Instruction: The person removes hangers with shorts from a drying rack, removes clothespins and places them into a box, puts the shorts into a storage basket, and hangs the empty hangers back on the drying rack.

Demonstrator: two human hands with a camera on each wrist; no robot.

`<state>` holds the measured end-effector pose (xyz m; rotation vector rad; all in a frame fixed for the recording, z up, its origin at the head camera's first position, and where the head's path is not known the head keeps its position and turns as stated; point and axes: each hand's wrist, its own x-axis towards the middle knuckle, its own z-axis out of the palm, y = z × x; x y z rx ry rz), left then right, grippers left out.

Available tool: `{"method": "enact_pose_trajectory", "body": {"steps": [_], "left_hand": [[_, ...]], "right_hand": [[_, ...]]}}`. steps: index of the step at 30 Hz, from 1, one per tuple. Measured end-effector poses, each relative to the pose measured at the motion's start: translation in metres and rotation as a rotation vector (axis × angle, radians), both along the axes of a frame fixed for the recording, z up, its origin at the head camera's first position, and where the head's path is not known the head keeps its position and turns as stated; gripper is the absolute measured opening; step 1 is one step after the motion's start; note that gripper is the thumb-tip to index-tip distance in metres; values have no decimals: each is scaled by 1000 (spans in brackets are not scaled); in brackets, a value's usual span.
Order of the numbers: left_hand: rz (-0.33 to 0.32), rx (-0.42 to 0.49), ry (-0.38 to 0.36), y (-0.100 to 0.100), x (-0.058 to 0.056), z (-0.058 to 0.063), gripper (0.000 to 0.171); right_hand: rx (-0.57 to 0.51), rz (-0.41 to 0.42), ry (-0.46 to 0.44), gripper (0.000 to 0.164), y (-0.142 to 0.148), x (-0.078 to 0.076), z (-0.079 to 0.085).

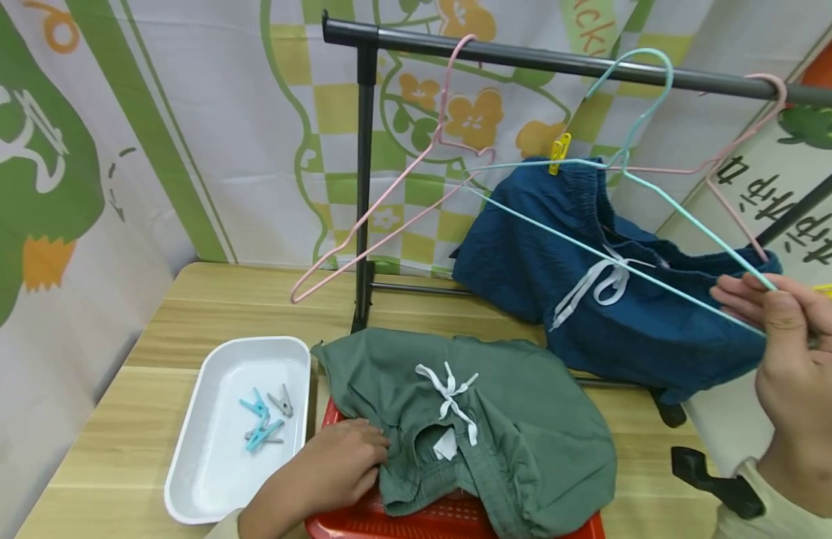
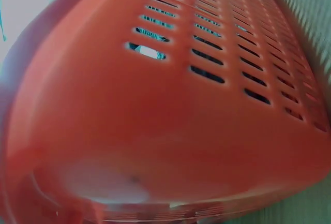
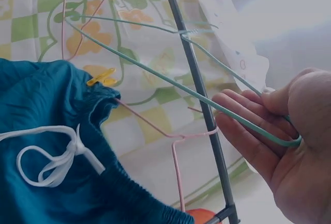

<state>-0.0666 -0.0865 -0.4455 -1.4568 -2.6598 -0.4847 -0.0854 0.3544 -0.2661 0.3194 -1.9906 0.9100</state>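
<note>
In the head view, my right hand (image 1: 803, 352) grips one end of a mint-green clothes hanger (image 1: 591, 248), pinching the wire between thumb and fingers. The hanger's hook overlaps the black rail, and its other end crosses a bare pink hanger (image 1: 389, 176). Navy shorts (image 1: 652, 299) with a white drawstring hang behind it on another pink hanger, with a yellow clothespin (image 1: 559, 153) at the waistband. My left hand (image 1: 335, 460) rests at the left edge of green shorts (image 1: 524, 404), which lie over a red basket (image 2: 114, 115). Its fingertips are hidden, so I cannot tell its grip.
A white tray (image 1: 187, 464) with several blue and grey clothespins (image 1: 260, 434) stands left of the basket. The black garment rack (image 1: 364, 187) stands on the wooden table (image 1: 126, 419), before a patterned curtain (image 1: 214, 112).
</note>
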Motion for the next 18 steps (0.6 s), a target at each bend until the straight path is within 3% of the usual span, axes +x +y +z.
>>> {"method": "enact_pose_trajectory", "body": {"steps": [6,13,18], "left_hand": [[15,-12,11,2,2,0,12],[-25,35,48,-1,0,-3,13],[-56,33,14,-3,-1,-3,17]], "right_hand": [[-29,-30,-5,28,-3,-11,8],[-24,-34,-18,28,-5,-21,8],[-48,-39,11,27,-10,-24,8]]}}
